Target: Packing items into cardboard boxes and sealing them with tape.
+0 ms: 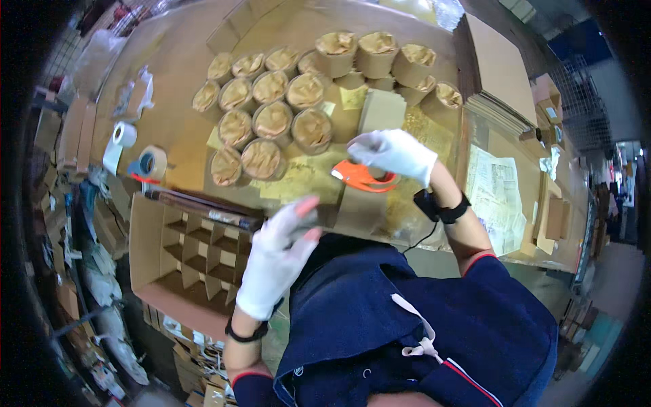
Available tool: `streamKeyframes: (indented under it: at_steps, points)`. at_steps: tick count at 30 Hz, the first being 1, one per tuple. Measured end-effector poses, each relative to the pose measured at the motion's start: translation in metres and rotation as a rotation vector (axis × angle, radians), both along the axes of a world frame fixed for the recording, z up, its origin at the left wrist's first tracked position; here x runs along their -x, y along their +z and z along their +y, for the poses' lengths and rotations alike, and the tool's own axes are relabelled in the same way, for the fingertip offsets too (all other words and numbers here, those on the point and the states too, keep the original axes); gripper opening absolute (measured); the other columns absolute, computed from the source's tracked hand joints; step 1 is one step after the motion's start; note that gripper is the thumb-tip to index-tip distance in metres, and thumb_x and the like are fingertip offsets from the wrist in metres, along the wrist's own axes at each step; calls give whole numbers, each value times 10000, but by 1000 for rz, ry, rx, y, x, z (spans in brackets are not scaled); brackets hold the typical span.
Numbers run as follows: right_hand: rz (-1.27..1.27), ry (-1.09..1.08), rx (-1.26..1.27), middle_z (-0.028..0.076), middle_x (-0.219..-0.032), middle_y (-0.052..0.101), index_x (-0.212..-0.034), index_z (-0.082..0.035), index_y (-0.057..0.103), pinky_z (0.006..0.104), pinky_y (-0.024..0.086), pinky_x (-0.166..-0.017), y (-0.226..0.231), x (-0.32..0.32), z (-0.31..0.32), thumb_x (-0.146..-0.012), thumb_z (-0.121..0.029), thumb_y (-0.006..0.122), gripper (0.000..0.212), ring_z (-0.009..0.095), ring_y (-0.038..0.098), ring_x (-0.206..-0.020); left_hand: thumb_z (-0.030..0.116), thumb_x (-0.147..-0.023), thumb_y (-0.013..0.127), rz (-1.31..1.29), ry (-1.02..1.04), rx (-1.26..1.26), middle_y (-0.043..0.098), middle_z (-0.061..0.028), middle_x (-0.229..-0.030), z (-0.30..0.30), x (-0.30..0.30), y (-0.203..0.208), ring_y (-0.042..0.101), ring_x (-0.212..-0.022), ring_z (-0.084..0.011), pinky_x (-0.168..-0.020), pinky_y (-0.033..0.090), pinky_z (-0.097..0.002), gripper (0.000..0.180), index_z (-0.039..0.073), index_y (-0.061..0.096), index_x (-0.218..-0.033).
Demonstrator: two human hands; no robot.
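Observation:
My left hand (279,254), in a white glove with bare fingertips, is raised beside the divided cardboard box (146,234). Its thumb and fingers are apart with nothing between them, slightly blurred. Over the table my white-gloved right hand (397,152) has its fingers curled and pressed together; whatever they may hold is hidden. Just below it lies an orange looped plastic tool (359,175). A stack of grey card pieces (382,112) is right behind that hand. Several round, cardboard-wrapped items (263,159) topped with crumpled brown paper stand to the left and behind, some stacked in two layers.
On the left of the table (180,136) are a white label roll (124,134) and a tape roll (154,161). Flat cardboard sheets (502,74) are piled at the back right, with printed papers (495,197) nearer. The box's cardboard dividers form several cells.

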State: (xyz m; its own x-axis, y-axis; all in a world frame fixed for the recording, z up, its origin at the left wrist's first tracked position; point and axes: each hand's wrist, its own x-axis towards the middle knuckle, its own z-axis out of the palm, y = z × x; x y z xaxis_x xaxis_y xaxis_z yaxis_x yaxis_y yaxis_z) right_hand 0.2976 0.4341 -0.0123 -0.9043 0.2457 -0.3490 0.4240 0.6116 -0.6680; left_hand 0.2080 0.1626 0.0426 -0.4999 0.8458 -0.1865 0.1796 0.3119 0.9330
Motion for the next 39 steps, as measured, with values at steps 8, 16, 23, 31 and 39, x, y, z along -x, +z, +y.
streamKeyframes:
  at_steps: [8, 16, 23, 31, 39]
  points:
    - [68, -381, -216, 130, -1019, 698, -1128, -84, 666, 343, 510, -837, 10, -67, 123, -904, -408, 568, 406, 279, 667, -946, 386, -677, 793, 980, -4, 270, 376, -265, -1421, 230, 87, -37, 497, -1216, -407, -964, 462, -455, 950, 27, 339, -1430]
    - [243, -542, -84, 129, -971, 704, -1079, -94, 695, 338, 519, -806, -17, -65, 163, -906, -347, 595, 322, 260, 676, -912, 315, -620, 774, 1023, -125, 444, 380, -211, -1404, 336, 152, -79, 483, -1163, -450, -992, 438, -452, 1025, 199, 259, -1498]
    - [627, -621, -675, 123, -1075, 662, -1162, -143, 648, 382, 532, -811, -36, -25, 212, -831, -372, 664, 403, 296, 644, -961, 242, -592, 763, 972, -341, 464, 517, -150, -1174, 326, 120, -42, 548, -1070, -345, -932, 479, -418, 984, 332, 315, -1463]
    - [27, -231, -665, 205, -1197, 539, -1389, -216, 425, 460, 522, -867, -16, 44, 226, -713, -438, 727, 773, 391, 578, -1072, 243, -603, 792, 473, -93, 245, 632, -160, -949, 311, 127, -131, 613, -867, -325, -845, 508, -371, 688, 102, 469, -1194]
    - [-71, -237, -765, 195, -1221, 540, -1410, -230, 426, 443, 517, -890, -16, 58, 215, -727, -486, 690, 776, 377, 590, -1073, 75, -728, 620, 560, 44, 31, 632, -184, -967, 281, 94, -173, 621, -876, -346, -809, 497, -408, 391, 117, 504, -1099]
